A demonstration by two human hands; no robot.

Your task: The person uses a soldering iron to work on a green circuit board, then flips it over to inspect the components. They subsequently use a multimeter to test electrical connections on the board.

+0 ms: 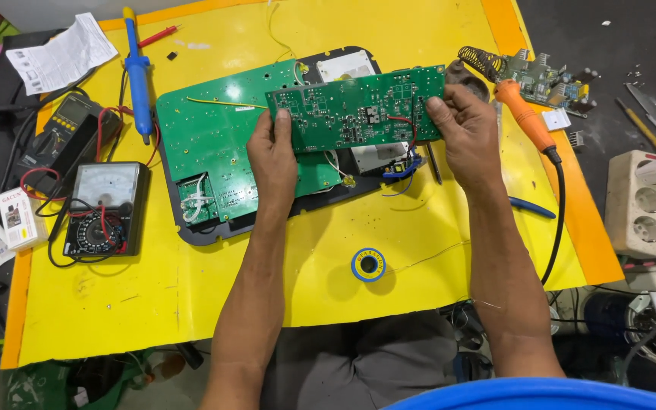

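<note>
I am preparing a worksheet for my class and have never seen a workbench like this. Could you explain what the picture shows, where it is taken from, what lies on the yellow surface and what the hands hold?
This is a single view from a camera on a person's head, looking down at their own bare hands. The left hand and right hand each grip one end of a long green circuit board, raised above a larger green circuit board that lies in a dark tray on the yellow mat. To the left lie a blue desoldering pump and two meters with red and black leads. To the right rests an orange-handled soldering iron. Near the front sits a small blue spool of solder wire.
</note>
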